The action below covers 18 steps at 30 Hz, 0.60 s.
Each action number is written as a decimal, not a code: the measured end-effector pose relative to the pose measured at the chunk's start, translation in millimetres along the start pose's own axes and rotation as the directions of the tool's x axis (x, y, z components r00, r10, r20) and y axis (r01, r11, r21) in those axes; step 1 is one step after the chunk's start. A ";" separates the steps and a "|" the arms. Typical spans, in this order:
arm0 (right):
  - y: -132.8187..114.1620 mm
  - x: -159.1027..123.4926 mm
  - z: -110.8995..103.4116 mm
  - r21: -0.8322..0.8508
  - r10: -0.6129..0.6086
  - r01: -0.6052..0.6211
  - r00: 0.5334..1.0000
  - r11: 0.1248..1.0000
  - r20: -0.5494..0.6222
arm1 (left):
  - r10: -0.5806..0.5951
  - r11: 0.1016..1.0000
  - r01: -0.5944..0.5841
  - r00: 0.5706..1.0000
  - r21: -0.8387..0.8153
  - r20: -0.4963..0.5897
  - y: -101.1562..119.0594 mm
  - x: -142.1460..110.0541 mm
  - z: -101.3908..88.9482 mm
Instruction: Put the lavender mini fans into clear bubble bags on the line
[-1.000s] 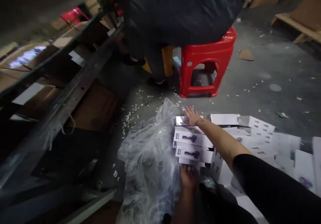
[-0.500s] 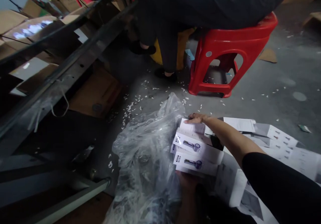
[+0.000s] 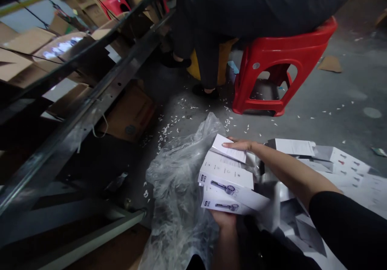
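Note:
Between my two hands is a stack of white printed boxes (image 3: 228,173), several of them lying tilted against each other. Two show a picture of a dark long item with a round end. My left hand (image 3: 225,218) grips the stack from the lower side, its fingers mostly hidden under the boxes. At the upper end, my right hand (image 3: 240,145) clasps the topmost box, fingers over its edge. A crumpled clear plastic bag (image 3: 178,185) lies on the floor directly left of the stack. To the right, more white boxes (image 3: 341,165) lie in a heap.
A person in dark clothes (image 3: 266,8) sits on a red plastic stool (image 3: 290,48) ahead. A metal frame (image 3: 121,74) runs along the left, with cardboard boxes (image 3: 130,113) beneath and behind it. Small white scraps (image 3: 169,127) litter the grey floor.
Both hands have shifted the boxes slightly left and tilted them, so more of their printed upper faces shows. The camera view has turned a little to the left.

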State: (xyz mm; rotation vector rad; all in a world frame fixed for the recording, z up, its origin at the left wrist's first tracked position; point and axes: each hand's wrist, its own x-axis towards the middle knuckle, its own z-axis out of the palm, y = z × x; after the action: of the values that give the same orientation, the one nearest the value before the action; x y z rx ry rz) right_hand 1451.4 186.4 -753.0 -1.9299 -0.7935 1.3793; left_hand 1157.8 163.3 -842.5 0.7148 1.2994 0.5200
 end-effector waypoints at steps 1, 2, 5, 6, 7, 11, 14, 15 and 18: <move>-9.2 -6.8 -1.8 -0.020 -0.016 0.015 1.000 1.000 -0.020 | -0.048 0.985 0.061 0.995 -0.159 0.084 11.8 -3.8 -0.5; -19.6 -14.6 -3.7 -0.030 -0.034 0.033 0.999 0.999 -0.032 | -0.082 0.951 0.116 0.988 -0.286 0.128 24.7 -8.6 -0.8; -58.0 -45.7 -9.1 0.003 -0.071 0.071 0.997 0.997 -0.029 | -0.140 0.880 0.173 0.984 -0.441 0.106 68.2 -31.3 -0.6; -72.8 -58.7 -11.0 0.014 -0.071 0.072 0.997 0.997 -0.041 | -0.141 0.874 0.171 0.985 -0.454 0.099 83.6 -41.9 -0.3; -88.2 -73.2 -13.2 0.022 -0.069 0.070 0.996 0.997 -0.053 | -0.140 0.874 0.171 0.985 -0.455 0.101 99.2 -54.2 0.2; -148.1 -145.7 -26.8 0.046 -0.118 0.122 0.990 0.991 -0.079 | -0.146 0.902 0.178 0.983 -0.393 0.111 160.2 -118.2 0.9; -186.7 -216.1 -39.0 0.067 -0.116 0.127 0.982 0.990 -0.149 | -0.187 0.916 0.210 0.977 -0.342 0.099 201.5 -180.3 -0.3; -198.4 -242.7 -42.0 0.075 -0.103 0.117 0.980 0.990 -0.171 | -0.211 0.913 0.234 0.972 -0.335 0.102 214.0 -203.3 -1.1; -230.9 -330.1 -45.3 0.092 -0.085 0.107 0.973 0.990 -0.217 | -0.291 0.892 0.323 0.946 -0.315 0.145 248.2 -277.6 -5.2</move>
State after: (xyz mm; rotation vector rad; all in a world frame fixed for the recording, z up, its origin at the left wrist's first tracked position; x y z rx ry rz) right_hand 1379.5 68.8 -371.8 -1.8946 -0.6901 1.1124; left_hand 1106.8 137.5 -474.5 0.2378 1.1693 0.4280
